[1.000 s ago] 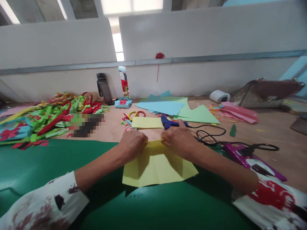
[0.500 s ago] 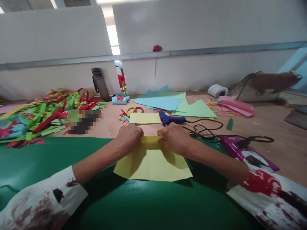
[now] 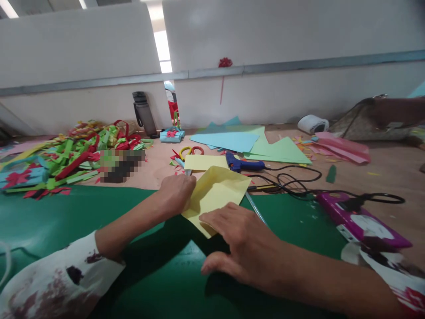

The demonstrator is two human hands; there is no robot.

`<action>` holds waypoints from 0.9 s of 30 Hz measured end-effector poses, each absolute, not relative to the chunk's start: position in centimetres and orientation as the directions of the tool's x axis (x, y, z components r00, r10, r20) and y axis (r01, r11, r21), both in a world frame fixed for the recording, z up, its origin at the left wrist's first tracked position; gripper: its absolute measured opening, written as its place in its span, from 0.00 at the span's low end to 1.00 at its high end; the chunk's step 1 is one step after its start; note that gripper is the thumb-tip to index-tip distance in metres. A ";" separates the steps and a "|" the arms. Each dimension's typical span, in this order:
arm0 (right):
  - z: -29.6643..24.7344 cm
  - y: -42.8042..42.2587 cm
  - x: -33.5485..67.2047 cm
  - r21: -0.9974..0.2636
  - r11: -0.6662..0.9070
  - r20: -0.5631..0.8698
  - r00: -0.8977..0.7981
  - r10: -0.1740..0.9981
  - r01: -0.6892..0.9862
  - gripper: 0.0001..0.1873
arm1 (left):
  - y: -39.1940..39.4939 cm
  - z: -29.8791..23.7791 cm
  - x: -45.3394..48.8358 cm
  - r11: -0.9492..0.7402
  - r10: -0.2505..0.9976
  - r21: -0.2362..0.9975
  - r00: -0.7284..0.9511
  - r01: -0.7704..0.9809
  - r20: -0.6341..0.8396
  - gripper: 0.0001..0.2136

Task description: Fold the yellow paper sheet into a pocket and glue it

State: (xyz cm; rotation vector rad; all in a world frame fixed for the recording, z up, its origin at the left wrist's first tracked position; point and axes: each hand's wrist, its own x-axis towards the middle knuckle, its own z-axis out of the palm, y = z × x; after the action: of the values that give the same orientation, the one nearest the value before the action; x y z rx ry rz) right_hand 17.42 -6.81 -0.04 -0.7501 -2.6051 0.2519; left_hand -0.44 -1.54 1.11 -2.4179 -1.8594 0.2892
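A creased sheet of yellow paper [image 3: 217,195] is tilted above the green work surface, with its left edge in my left hand [image 3: 175,192]. The fingers of that hand are closed on the paper. My right hand [image 3: 242,239] is at the sheet's near right side, thumb spread away from the fingers; the fingertips lie over the paper's lower edge. Just beyond the sheet are a flat yellow paper strip [image 3: 207,163] and a blue glue gun [image 3: 244,164]. A clear glue stick [image 3: 257,210] shows to the right of the sheet.
Scissors [image 3: 192,152] with yellow and red handles lie behind the strip. At right, a black cord runs to a purple power strip [image 3: 363,221]. Blue and green sheets [image 3: 229,137] lie farther back. Cut paper pieces [image 3: 76,150] are heaped at left near a dark bottle [image 3: 144,115].
My right hand has left the sheet's top edge and moved toward me, its fingers opening out. The yellow paper has turned and tilted, still gripped by my left hand.
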 end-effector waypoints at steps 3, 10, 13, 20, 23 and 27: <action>-1.4 -6.9 17.0 -0.294 0.808 0.301 -0.752 0.586 0.511 0.17 | -1.9 1.0 -0.5 -0.219 0.973 -0.163 0.202 0.962 -0.113 0.21; -2.2 -6.0 16.9 -0.207 0.842 0.304 -0.785 0.540 0.499 0.10 | -3.4 3.4 -1.6 -0.145 0.989 -0.043 0.146 0.988 0.016 0.29; -2.1 -6.1 17.1 -0.219 0.831 0.291 -0.779 0.555 0.511 0.10 | -4.5 5.0 -2.6 -0.231 0.957 0.160 0.195 0.960 0.213 0.20; -1.5 -5.9 17.3 -0.356 0.732 0.192 -0.722 0.665 0.580 0.08 | -4.3 3.9 -3.1 -0.485 0.812 0.324 0.556 0.812 -0.177 0.19; -0.9 -5.4 17.6 -0.479 0.577 0.070 -0.626 0.777 0.662 0.10 | -3.8 3.2 -3.0 -0.474 0.832 0.244 0.521 0.846 -0.192 0.09; -0.4 -4.5 18.3 -0.631 0.422 -0.045 -0.573 0.818 0.651 0.09 | -3.6 3.2 -2.7 -0.467 0.848 0.179 0.496 0.866 -0.186 0.09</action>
State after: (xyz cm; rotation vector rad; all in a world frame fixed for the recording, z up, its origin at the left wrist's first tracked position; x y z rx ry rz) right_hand 18.30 -4.45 -0.43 -1.2787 -2.4099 0.8893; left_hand -2.65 -3.60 3.21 -2.9266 -1.7130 0.1206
